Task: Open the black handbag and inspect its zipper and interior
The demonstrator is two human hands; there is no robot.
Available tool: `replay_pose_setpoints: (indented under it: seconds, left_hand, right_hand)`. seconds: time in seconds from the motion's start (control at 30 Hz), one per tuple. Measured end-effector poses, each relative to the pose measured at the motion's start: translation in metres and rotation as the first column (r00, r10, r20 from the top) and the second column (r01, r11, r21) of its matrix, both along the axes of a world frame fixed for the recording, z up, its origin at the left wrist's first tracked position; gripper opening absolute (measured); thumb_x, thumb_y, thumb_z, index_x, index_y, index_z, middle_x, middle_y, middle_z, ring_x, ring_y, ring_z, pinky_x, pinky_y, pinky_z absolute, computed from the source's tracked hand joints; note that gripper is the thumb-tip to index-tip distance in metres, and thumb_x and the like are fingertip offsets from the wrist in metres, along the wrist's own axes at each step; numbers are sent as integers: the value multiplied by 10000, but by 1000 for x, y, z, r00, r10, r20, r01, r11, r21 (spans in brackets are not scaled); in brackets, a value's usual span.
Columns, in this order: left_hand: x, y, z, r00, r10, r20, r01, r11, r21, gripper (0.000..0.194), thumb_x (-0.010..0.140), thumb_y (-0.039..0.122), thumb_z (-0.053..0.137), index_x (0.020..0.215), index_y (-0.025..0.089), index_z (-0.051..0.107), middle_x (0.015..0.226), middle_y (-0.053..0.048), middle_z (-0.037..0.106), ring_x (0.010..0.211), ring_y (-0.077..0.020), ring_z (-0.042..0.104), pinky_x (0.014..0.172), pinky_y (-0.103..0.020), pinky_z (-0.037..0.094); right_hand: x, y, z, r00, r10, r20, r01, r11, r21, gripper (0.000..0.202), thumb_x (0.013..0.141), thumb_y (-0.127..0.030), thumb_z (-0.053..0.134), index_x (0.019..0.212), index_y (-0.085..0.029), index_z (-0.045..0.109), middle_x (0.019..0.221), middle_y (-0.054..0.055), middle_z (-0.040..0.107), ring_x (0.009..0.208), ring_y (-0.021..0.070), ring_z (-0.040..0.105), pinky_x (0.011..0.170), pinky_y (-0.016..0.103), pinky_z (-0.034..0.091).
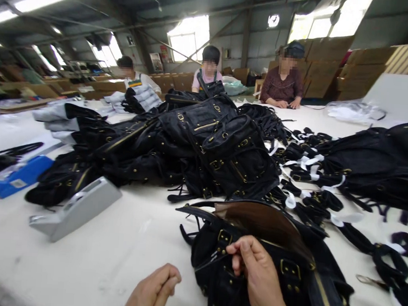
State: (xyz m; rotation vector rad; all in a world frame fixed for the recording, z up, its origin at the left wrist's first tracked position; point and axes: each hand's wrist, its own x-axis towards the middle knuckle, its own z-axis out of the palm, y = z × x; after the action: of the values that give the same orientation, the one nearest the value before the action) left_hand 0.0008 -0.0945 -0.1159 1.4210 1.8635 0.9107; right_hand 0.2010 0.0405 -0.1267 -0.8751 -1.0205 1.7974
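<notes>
Right hand (258, 275) pinches hardware on the bag (287, 268) lying open near the table (118, 254) edge, before the pile (197, 148). Left hand (154, 293) is loosely curled, empty, just left of the bag. Risk: unsteadied bag slides, pinch slips, straps snag.

Bag (251, 265) front on table (111, 254), bag pile (197, 148) behind, straps (315, 180) rt.

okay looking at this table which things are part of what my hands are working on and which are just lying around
In hand:
black bag, open, brown lining showing
right hand, pinching its front
left hand, closed, beside it on the table

Lying about:
pile of black bags
loose black straps
grey box
blue box
</notes>
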Motion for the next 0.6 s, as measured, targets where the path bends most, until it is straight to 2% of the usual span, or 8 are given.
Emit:
replay_pose_setpoints:
  seconds: [0.07,0.2,0.23,0.3,0.37,0.43,0.5,0.6]
  left_hand:
    - [-6,-5,1,997,-39,-61,36,998,-49,398,1002,486,346,822,208,566,722,15,548,664,-116,520,638,-186,396]
    - [-17,-19,-1,988,-22,-153,2,992,-128,393,986,491,345,832,218,583,732,19,567,676,-113,540,653,-184,408]
    - [-24,-22,-2,985,16,-172,-39,991,-128,398,976,515,357,826,223,582,726,23,566,673,-113,544,656,-183,416]
    - [-42,-27,-3,959,164,-230,-191,977,-99,413,934,585,387,861,237,598,768,23,593,716,-123,575,686,-185,444]
    - [-66,-27,-2,879,353,-321,-390,919,-58,469,859,647,390,929,242,616,858,7,636,807,-153,616,752,-209,479]
    - [-90,-24,-2,771,477,-422,-544,838,-45,549,791,657,334,982,228,618,923,-22,662,879,-194,635,812,-259,499]
    - [-109,-20,-5,706,506,-495,-614,786,-72,586,768,625,274,1007,210,612,914,-45,672,879,-224,640,827,-309,508]
    - [-127,-14,-16,694,480,-537,-624,773,-115,589,792,587,234,1018,199,615,929,-63,677,872,-242,639,825,-352,516]
  right_hand:
    - [0,-3,0,1000,12,-12,-12,1000,-17,525,847,-669,689,812,-153,603,807,84,658,568,113,484,504,177,399]
    - [2,1,6,993,-110,-44,102,982,-161,600,705,-707,792,815,-171,545,771,65,648,553,122,477,475,182,410]
    - [2,4,8,989,-142,-49,130,970,-203,616,667,-700,822,832,-176,544,758,54,642,555,123,476,474,180,411]
    - [4,8,9,982,-179,-63,158,954,-254,633,616,-675,867,861,-181,555,738,29,622,564,118,472,480,171,410]
    - [5,11,9,982,-174,-68,152,955,-254,624,609,-665,876,856,-182,567,719,8,594,564,109,458,484,161,403]
    - [5,10,8,989,-137,-58,122,970,-210,601,642,-677,851,827,-178,572,708,2,575,557,104,442,487,163,398]
    - [5,8,7,996,-88,-31,83,984,-157,583,692,-694,807,806,-172,574,692,4,565,545,102,428,493,167,390]
    - [5,5,5,999,-32,4,32,995,-98,566,753,-700,755,807,-166,574,677,9,567,534,98,424,502,166,365]
